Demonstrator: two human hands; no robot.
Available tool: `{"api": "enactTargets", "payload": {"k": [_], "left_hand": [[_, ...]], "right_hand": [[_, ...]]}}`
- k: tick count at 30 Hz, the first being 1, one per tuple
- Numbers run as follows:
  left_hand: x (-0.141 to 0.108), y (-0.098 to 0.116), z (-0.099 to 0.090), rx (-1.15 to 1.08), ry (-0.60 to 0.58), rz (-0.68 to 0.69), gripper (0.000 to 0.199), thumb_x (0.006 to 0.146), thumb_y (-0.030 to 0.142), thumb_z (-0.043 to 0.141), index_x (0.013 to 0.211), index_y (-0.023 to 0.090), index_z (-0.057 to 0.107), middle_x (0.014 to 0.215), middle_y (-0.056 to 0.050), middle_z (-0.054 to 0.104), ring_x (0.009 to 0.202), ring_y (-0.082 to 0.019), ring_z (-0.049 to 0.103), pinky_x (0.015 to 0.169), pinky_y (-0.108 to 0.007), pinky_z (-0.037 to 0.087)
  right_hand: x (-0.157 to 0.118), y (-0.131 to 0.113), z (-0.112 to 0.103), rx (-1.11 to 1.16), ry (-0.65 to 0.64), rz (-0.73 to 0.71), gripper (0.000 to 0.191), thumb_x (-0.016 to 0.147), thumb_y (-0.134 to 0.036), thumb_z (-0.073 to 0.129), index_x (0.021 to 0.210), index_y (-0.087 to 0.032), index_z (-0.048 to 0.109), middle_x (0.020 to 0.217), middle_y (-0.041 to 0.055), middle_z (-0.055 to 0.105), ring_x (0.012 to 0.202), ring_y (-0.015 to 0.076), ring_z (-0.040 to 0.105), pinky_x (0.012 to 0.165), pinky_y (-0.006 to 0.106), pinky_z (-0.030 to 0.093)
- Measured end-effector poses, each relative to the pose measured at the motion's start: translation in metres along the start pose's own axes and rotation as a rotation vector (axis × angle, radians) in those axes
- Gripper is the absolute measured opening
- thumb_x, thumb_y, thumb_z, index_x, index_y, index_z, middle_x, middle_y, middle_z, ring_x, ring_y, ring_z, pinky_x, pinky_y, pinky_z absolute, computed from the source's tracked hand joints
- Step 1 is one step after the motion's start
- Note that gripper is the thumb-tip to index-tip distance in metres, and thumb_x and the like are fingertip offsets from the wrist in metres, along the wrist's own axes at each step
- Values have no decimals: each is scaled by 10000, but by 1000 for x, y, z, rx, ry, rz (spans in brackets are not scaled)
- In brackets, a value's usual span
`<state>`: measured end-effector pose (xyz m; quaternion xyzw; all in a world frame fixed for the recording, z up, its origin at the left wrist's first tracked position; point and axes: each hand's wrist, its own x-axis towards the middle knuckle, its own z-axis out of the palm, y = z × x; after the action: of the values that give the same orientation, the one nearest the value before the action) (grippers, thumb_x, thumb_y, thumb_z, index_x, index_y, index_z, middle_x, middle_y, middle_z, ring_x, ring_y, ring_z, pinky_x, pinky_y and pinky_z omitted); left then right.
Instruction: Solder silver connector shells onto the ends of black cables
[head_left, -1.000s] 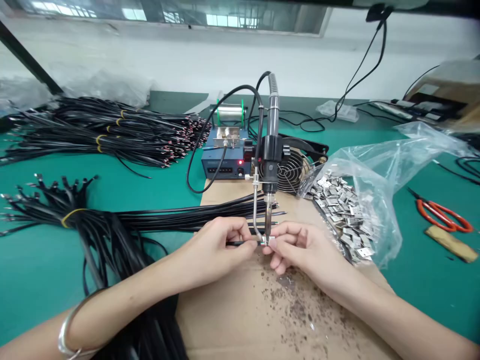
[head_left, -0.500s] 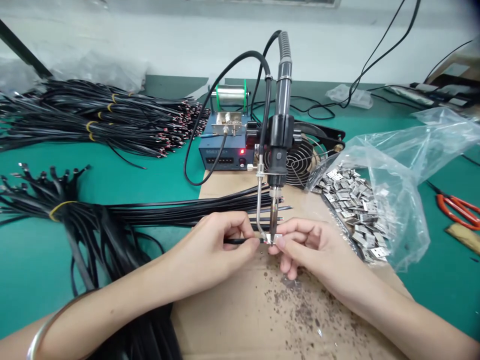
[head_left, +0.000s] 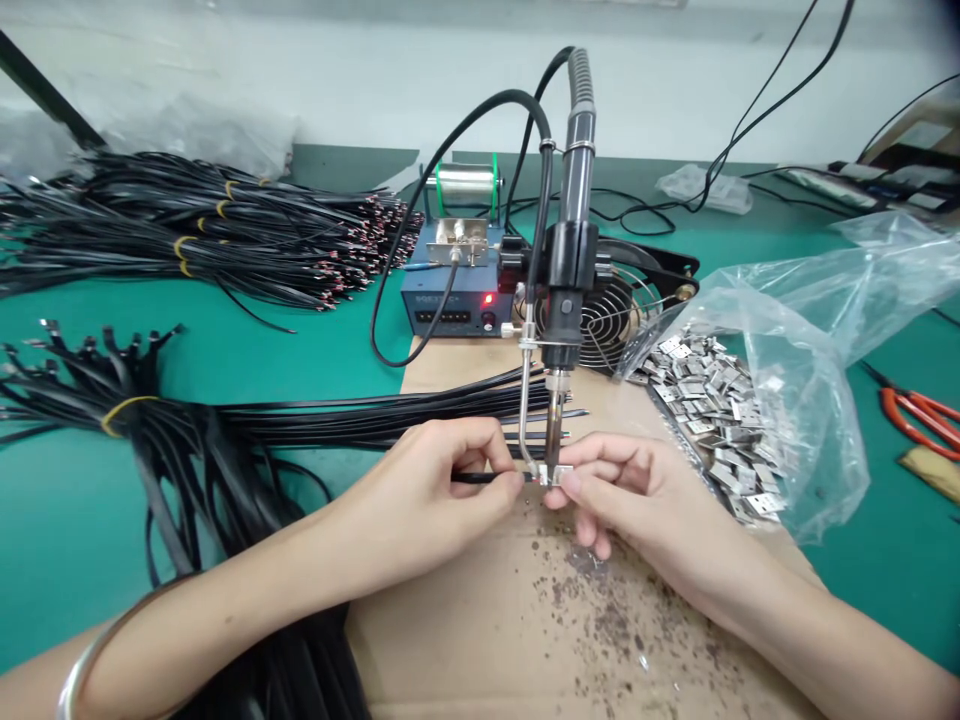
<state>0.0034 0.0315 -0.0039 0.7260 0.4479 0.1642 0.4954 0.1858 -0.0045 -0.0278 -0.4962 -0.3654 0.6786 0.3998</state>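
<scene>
My left hand (head_left: pixel 457 480) pinches a black cable (head_left: pixel 474 478) close to its stripped end, which points right. Between thumb and fingers of my right hand (head_left: pixel 630 490) is a small silvery USB plug (head_left: pixel 562 475), held level under the soldering iron (head_left: pixel 564 330). The iron is clamped upright in a stand, and its tip (head_left: pixel 553 470) comes down at the plug, beside the cable end. A thin metal solder feed tube (head_left: pixel 524 400) bends in from the left to the same spot. Whether tip and wire touch is too small to tell.
Beneath my hands lies stained cardboard (head_left: pixel 450 620). A blue solder feeder (head_left: pixel 442 300) with a solder spool (head_left: pixel 465 185) and a fan (head_left: pixel 607 320) stand behind. Loose USB plugs (head_left: pixel 712 400) fill a plastic bag at right, near red-handled cutters (head_left: pixel 919 415). Bundled black cables (head_left: pixel 247 230) lie left.
The whole view has shifted slightly, with the iron appearing a little farther right. Both hands keep their grips, and the plug and cable end stay at the iron's tip.
</scene>
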Motion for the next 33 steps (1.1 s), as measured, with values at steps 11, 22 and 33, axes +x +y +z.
{"api": "enactTargets", "payload": {"k": [11,22,33], "left_hand": [[-4,3,1,-77,0,-3,142,787,215,516,659,154,505,629,32,493,598,-92,432,477,-146,352],[-4,4,2,-126,2,17,149,780,205,524,644,157,491,599,47,459,550,-72,374,429,-121,308],[-1,0,2,-34,3,1,141,779,205,513,647,158,508,616,38,502,602,-93,438,478,-136,359]], "right_hand": [[-1,-2,-4,27,-30,-2,110,684,-198,752,766,-159,689,648,34,721,400,28,469,375,113,335],[-4,-3,-4,84,-61,-1,136,678,-242,780,753,-161,702,636,33,726,429,38,456,423,145,352],[-3,-1,-1,-8,-8,-6,110,681,-208,763,745,-168,683,662,59,740,401,38,434,391,149,306]]}}
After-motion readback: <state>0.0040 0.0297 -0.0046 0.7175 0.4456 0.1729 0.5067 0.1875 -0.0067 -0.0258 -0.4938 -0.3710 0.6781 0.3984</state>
